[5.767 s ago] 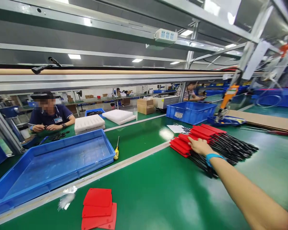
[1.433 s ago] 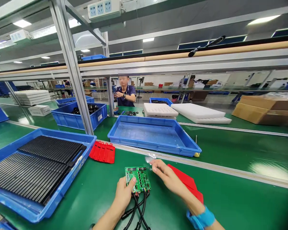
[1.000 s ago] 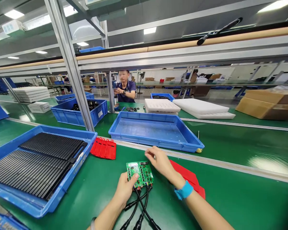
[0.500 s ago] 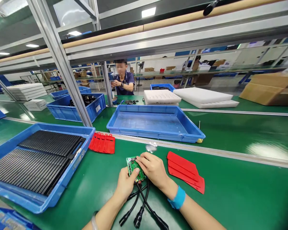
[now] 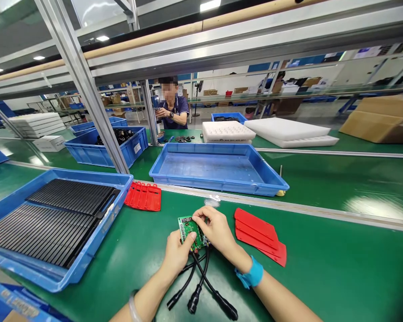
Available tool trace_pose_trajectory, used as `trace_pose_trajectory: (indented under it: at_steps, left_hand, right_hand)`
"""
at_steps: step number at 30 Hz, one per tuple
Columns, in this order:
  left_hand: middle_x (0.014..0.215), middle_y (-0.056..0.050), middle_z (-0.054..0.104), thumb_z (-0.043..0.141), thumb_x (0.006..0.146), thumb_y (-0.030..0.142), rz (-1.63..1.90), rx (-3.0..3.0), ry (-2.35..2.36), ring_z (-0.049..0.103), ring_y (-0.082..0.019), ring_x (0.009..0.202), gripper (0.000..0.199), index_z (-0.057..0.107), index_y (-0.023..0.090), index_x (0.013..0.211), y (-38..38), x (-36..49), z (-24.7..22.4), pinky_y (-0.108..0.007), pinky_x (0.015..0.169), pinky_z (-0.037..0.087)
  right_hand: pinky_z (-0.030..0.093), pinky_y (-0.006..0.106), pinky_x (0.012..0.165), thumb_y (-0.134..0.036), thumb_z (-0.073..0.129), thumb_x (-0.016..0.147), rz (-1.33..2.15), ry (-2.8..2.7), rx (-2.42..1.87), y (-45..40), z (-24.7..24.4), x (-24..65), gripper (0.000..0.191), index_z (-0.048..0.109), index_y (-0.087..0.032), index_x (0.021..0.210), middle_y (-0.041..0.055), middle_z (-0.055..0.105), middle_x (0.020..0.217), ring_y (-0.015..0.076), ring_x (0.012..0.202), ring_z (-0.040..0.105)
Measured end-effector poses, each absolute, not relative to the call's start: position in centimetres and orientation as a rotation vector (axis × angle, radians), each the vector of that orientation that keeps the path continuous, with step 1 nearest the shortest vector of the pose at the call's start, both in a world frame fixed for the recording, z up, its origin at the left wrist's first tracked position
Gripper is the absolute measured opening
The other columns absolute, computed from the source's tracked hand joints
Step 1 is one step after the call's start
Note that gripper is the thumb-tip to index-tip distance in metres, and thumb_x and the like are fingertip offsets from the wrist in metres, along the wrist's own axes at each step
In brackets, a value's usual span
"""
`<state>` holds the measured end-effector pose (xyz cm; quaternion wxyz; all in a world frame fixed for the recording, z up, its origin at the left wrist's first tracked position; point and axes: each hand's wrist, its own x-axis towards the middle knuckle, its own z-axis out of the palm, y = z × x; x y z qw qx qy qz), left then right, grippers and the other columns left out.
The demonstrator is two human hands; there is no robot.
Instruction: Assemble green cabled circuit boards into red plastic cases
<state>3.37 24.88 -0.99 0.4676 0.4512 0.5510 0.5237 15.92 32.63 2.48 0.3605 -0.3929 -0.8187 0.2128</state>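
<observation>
Green circuit board [image 5: 186, 227] at lower centre of frame, between your hands, touching both; long axis partly hidden. Left hand [image 5: 177, 253] pinches its left side. Right hand [image 5: 219, 230] bends over upper right edge, fingers [image 5: 204, 222] nearly closed; cannot tell whether they grip.

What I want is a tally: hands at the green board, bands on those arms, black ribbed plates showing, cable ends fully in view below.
Left hand and right hand: 2
Bands: 2
Ribbed plates: 2
Cable ends: 3
Total: 9
</observation>
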Motion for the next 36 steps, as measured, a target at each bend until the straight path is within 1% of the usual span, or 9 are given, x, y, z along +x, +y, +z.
trace_pose_trajectory:
  at_steps: [9, 14, 18, 22, 25, 27, 29, 33, 36]
  left_hand:
    - [0.063, -0.005, 0.062, 0.061, 0.074, 0.059, 1.270, 0.981, 1.342, 0.054, -0.016, 0.053, 0.047, 0.060, 0.012, 0.076, 25.2, 3.2, -0.2, -0.027, 0.054, 0.046]
    - [0.071, -0.009, 0.068, 0.070, 0.070, 0.053, 1.243, 0.707, 1.218, 0.059, -0.015, 0.058, 0.047, 0.063, 0.009, 0.086, 25.1, 2.8, 0.7, -0.025, 0.056, 0.048]
    - [0.073, -0.011, 0.069, 0.070, 0.072, 0.048, 1.237, 0.564, 1.165, 0.061, -0.015, 0.056, 0.046, 0.063, 0.007, 0.092, 25.0, 2.3, 1.1, -0.025, 0.054, 0.049]
    - [0.078, -0.012, 0.070, 0.066, 0.076, 0.053, 1.316, 0.566, 1.113, 0.062, -0.015, 0.055, 0.051, 0.063, 0.006, 0.098, 25.0, 2.2, 1.4, -0.024, 0.051, 0.049]
    - [0.074, -0.011, 0.069, 0.066, 0.075, 0.056, 1.357, 0.591, 1.081, 0.059, -0.014, 0.052, 0.054, 0.065, 0.006, 0.094, 24.9, 2.6, 1.7, -0.023, 0.046, 0.048]
    - [0.066, -0.008, 0.066, 0.067, 0.072, 0.059, 1.378, 0.580, 1.074, 0.056, -0.011, 0.049, 0.056, 0.066, 0.006, 0.087, 24.6, 3.0, 1.9, -0.021, 0.043, 0.045]
    - [0.062, -0.006, 0.064, 0.070, 0.068, 0.060, 1.403, 0.544, 1.056, 0.051, -0.009, 0.046, 0.056, 0.066, 0.006, 0.082, 24.2, 3.4, 2.2, -0.019, 0.040, 0.043]
    - [0.058, -0.004, 0.061, 0.076, 0.063, 0.057, 1.399, 0.505, 1.010, 0.047, -0.007, 0.043, 0.054, 0.066, 0.005, 0.078, 23.6, 4.2, 2.4, -0.018, 0.037, 0.039]
    - [0.056, -0.002, 0.056, 0.074, 0.063, 0.060, 1.349, 0.456, 1.003, 0.046, -0.006, 0.043, 0.056, 0.065, 0.007, 0.080, 23.6, 4.2, 2.9, -0.016, 0.038, 0.037]
  right_hand:
    - [0.045, 0.024, 0.065, -0.025, 0.038, 0.093, 0.606, -2.297, -1.058, 33.9, 4.3, 17.1, 0.020, 0.054, -0.020, 0.081, 0.0011, 0.061, 0.076, 0.0143, 0.070, 0.057]
    - [0.042, 0.033, 0.074, -0.014, 0.041, 0.088, 0.487, -2.216, -1.428, 40.2, 3.2, 18.8, 0.017, 0.057, -0.012, 0.082, 0.0157, 0.062, 0.087, 0.0226, 0.083, 0.058]
    - [0.042, 0.033, 0.077, -0.012, 0.047, 0.085, 0.571, -2.176, -1.484, 41.4, 2.6, 19.5, 0.014, 0.058, -0.011, 0.077, 0.0184, 0.061, 0.089, 0.0254, 0.090, 0.060]
    - [0.044, 0.031, 0.070, -0.038, 0.034, 0.094, 0.884, -2.120, -1.330, 37.8, 3.5, 20.0, 0.036, 0.058, -0.015, 0.080, 0.0100, 0.063, 0.080, 0.0203, 0.076, 0.060]
    - [0.045, 0.028, 0.054, -0.063, 0.019, 0.090, 1.297, -2.095, -1.151, 33.7, 3.4, 20.2, 0.064, 0.056, -0.017, 0.066, 0.0032, 0.058, 0.057, 0.0152, 0.052, 0.055]
    - [0.045, 0.027, 0.049, -0.070, 0.012, 0.087, 1.473, -2.020, -1.074, 31.2, 2.7, 20.0, 0.072, 0.055, -0.017, 0.065, 0.0027, 0.057, 0.056, 0.0142, 0.050, 0.054]
    - [0.044, 0.026, 0.049, -0.073, 0.017, 0.084, 1.633, -1.779, -1.020, 29.3, 2.0, 19.6, 0.070, 0.055, -0.017, 0.067, 0.0024, 0.058, 0.060, 0.0131, 0.052, 0.053]
    - [0.040, 0.025, 0.050, -0.065, 0.056, 0.076, 1.948, -1.103, -0.850, 27.1, 1.6, 18.7, 0.050, 0.055, -0.018, 0.062, -0.0015, 0.052, 0.057, 0.0102, 0.050, 0.044]
    - [0.038, 0.025, 0.049, -0.058, 0.058, 0.079, 2.053, -0.805, -0.682, 26.4, 2.0, 18.2, 0.045, 0.048, -0.019, 0.057, -0.0043, 0.041, 0.052, 0.0092, 0.047, 0.036]
